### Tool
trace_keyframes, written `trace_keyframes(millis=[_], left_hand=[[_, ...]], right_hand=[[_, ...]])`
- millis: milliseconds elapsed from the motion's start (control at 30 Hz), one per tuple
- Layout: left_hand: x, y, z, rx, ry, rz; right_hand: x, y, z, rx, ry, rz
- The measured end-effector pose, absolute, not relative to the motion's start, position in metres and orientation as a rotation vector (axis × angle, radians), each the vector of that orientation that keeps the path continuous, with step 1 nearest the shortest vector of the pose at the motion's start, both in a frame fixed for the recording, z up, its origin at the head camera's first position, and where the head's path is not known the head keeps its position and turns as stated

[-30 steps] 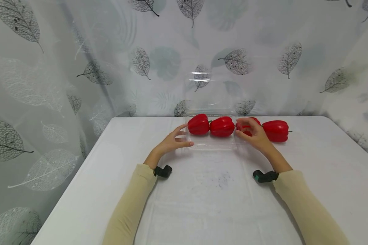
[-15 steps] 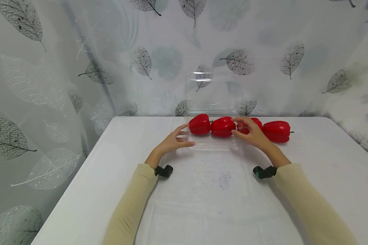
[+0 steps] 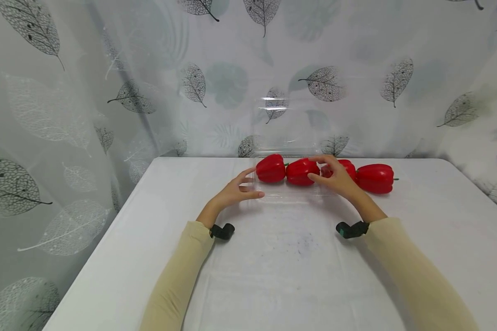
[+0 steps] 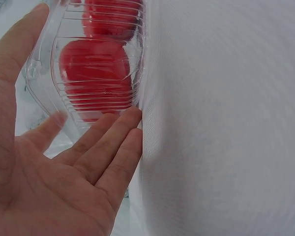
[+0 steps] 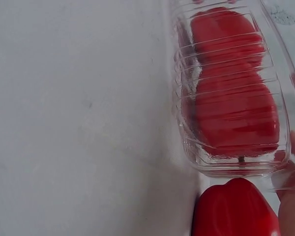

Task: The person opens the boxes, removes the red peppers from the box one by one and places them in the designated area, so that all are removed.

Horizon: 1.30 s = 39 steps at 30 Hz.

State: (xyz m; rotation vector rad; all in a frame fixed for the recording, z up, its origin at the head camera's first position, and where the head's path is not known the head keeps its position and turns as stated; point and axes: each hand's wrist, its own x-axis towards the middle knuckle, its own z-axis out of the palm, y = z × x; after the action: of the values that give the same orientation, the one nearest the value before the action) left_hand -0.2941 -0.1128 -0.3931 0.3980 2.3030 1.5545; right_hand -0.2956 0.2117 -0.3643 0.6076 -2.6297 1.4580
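Two red bell peppers lie side by side in a clear plastic clamshell box, one left and one right. My left hand stands at the box's left end, thumb and fingers spread; in the left wrist view, straight fingers reach along the ribbed wall. My right hand is over the box's right end, its curved thumb and index finger overlapping the right bell pepper. In the right wrist view, part of that hand shows beside the rim. The rest is out of frame.
Two more red bell peppers lie on the table right of the box: one partly behind my right hand, the other beyond it. The box's lid stands raised against the leaf-patterned curtain. A white cloth covers the table.
My right hand has moved left, from the box's right edge to over the right bell pepper inside. My left hand stays in place at the left end.
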Motion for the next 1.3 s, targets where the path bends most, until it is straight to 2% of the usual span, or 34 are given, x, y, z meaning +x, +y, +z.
trace_keyframes(millis=[367,1300], left_hand=[[-0.294,-0.112,-0.392,0.395,2.311,1.545],[-0.294,-0.111,-0.393,0.4,2.328,1.534]], right_hand=[[-0.311,0.21,-0.373,0.611,-2.658,1.427],[-0.317,0.208,-0.378,0.711,-2.756,1.288]])
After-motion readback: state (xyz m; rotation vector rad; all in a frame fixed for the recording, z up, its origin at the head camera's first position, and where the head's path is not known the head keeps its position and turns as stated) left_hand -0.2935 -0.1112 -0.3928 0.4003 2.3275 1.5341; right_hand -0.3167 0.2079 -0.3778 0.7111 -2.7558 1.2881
